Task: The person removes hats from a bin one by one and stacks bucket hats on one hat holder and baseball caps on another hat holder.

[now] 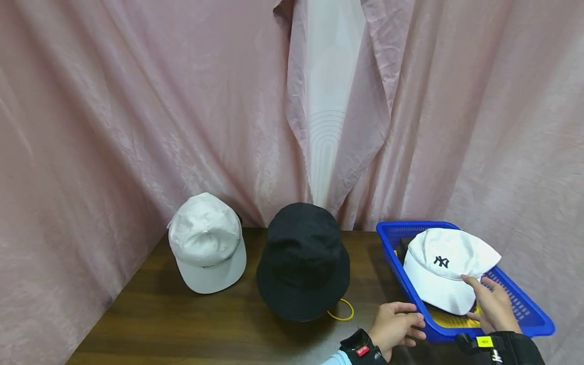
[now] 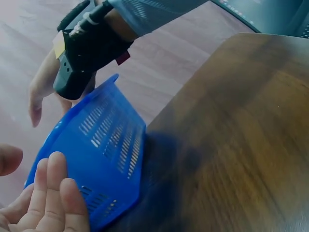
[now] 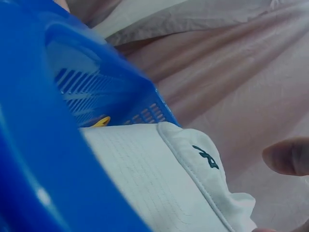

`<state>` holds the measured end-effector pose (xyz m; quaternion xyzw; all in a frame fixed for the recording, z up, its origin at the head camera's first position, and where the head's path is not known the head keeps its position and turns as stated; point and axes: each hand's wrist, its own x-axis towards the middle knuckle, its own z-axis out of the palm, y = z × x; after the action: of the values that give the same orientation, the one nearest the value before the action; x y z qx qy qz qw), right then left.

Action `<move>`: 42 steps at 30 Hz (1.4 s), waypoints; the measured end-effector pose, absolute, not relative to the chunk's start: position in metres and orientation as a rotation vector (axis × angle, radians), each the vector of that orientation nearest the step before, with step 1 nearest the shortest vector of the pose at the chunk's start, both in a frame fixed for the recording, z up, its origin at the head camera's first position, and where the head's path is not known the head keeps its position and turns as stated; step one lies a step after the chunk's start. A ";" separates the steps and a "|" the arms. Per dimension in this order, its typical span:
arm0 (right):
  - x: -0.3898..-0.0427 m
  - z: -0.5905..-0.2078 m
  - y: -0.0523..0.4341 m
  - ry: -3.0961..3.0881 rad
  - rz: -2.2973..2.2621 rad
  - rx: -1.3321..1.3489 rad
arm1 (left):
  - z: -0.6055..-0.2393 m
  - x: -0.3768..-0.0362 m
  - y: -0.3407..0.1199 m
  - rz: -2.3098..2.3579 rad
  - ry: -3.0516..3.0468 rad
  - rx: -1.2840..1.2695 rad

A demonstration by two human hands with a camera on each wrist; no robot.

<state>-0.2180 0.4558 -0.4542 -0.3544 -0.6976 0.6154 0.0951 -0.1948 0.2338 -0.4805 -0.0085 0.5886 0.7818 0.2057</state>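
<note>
A white cap with a dark NY emblem (image 1: 441,261) lies in the blue basket (image 1: 531,309), its brim toward the basket's near side. My right hand (image 1: 497,306) is over the basket at the cap's right edge, with fingers spread; whether a fingertip touches the cloth I cannot tell. In the right wrist view the white cap (image 3: 145,169) fills the middle, and one finger (image 3: 289,155) stands apart from it. Beside the basket's near left corner is my left hand (image 1: 397,324), fingers extended and holding nothing. The left wrist view shows its fingers (image 2: 53,198) close to the basket wall (image 2: 111,130).
On the brown table (image 1: 150,324), a black bucket hat (image 1: 303,263) stands in the middle, with a yellow loop (image 1: 345,315) by its brim. Another white cap (image 1: 205,238) sits to the left. Something yellow (image 1: 444,319) lies under the cap in the basket. Pink curtains (image 1: 205,101) hang behind.
</note>
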 end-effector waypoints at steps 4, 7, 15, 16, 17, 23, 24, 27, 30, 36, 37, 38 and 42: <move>-0.218 -0.454 0.457 -2.063 1.832 -1.081 | -0.482 -0.194 0.240 2.208 1.615 -0.061; -0.215 -0.449 0.454 -2.041 1.838 -1.127 | -0.482 -0.192 0.244 2.206 1.604 -0.078; -0.211 -0.436 0.447 -2.017 1.876 -1.181 | -0.484 -0.192 0.257 2.181 1.604 -0.105; -0.212 -0.437 0.447 -2.018 1.880 -1.178 | -0.484 -0.193 0.258 2.188 1.601 -0.102; -0.213 -0.438 0.448 -2.025 1.871 -1.173 | -0.484 -0.192 0.257 2.194 1.594 -0.101; -0.211 -0.447 0.447 -2.091 1.808 -1.006 | -0.489 -0.188 0.256 2.216 1.550 -0.104; -0.210 -0.448 0.446 -2.091 1.803 -0.961 | -0.489 -0.188 0.256 2.213 1.547 -0.103; -0.208 -0.449 0.441 -2.118 1.709 -0.880 | -0.490 -0.187 0.253 2.205 1.542 -0.088; -0.208 -0.450 0.436 -2.129 1.635 -0.840 | -0.491 -0.187 0.252 2.188 1.553 -0.081; -0.207 -0.450 0.428 -2.161 1.569 -0.801 | -0.490 -0.187 0.247 2.174 1.579 -0.079; -0.206 -0.450 0.428 -2.151 1.576 -0.796 | -0.490 -0.187 0.248 2.173 1.578 -0.080; -0.205 -0.450 0.428 -2.135 1.589 -0.790 | -0.490 -0.186 0.248 2.173 1.577 -0.081; -0.204 -0.452 0.428 -2.022 1.690 -0.754 | -0.490 -0.187 0.246 2.174 1.577 -0.084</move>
<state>-0.2043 0.4278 -0.4521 -0.2697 -0.7229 0.6043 0.1988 -0.1873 0.2464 -0.4896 -0.0304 0.5718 0.7883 0.2251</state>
